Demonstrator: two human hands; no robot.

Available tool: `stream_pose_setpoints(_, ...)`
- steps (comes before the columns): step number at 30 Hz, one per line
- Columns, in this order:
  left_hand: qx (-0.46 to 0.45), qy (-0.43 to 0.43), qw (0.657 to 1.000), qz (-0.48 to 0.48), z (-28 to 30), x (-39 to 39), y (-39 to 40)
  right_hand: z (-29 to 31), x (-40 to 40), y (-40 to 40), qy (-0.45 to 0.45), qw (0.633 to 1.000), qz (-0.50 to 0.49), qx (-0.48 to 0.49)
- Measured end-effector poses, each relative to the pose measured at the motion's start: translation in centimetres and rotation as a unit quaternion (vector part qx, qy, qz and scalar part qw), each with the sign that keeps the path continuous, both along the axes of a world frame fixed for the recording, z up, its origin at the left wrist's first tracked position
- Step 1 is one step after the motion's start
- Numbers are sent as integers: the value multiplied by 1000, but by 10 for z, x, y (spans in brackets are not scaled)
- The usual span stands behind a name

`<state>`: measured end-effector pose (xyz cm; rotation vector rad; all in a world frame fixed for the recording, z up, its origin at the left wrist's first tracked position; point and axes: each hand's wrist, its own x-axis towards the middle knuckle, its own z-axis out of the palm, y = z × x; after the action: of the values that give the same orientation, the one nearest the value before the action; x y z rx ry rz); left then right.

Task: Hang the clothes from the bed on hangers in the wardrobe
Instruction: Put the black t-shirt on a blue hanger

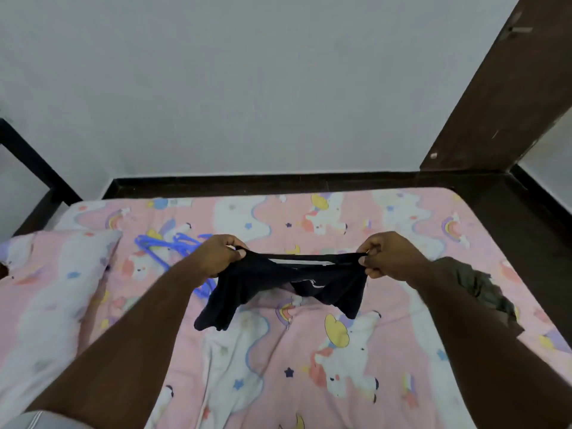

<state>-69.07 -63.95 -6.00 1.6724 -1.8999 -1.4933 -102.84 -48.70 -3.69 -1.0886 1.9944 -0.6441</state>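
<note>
Both grips are closed on the black garment (288,283): the left hand (216,255) and the right hand (390,255) each pinch one end of its top edge and hold it stretched in the air above the bed (309,366), its lower part hanging loose. The pinches look shallow, so an edge could slip free and the cloth bunch before a hanger goes in. Around it are a pale wall (247,88), a pink unicorn-print sheet, a matching pillow (52,289), a dark crumpled garment (483,286) under the right forearm, and blue hangers (167,246) just beyond the left hand.
</note>
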Motion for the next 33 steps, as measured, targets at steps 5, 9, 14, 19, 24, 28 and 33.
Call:
stream_pose_setpoints(5, -44, -36, 998, 15, -74, -33, -20, -72, -5, -32, -35, 997, -71, 4)
stream_pose_setpoints(9, -43, -46, 994, 84, -121, -67, -58, -128, -21, -78, -36, 993, -112, -7)
stream_pose_setpoints(14, -60, -50, 988, 132, -179, -100, -98, -193, -48, -140, 28, 997, -69, -13)
stream_pose_setpoints(19, -60, -119, 984, 121, -213, -107, -89, -236, -41, -152, 55, 997, -9, 45)
stream_pose_setpoints(24, -20, -146, 984, 101, -243, -97, -44, -270, -7, -121, 44, 995, 51, 79)
stream_pose_setpoints(28, 2, -162, 981, 110, -254, -94, -16, -284, 24, -104, 26, 991, 90, 93)
stream_pose_setpoints(33, 25, -166, 975, 143, -260, -68, -5, -293, 71, -108, 11, 985, 135, 106)
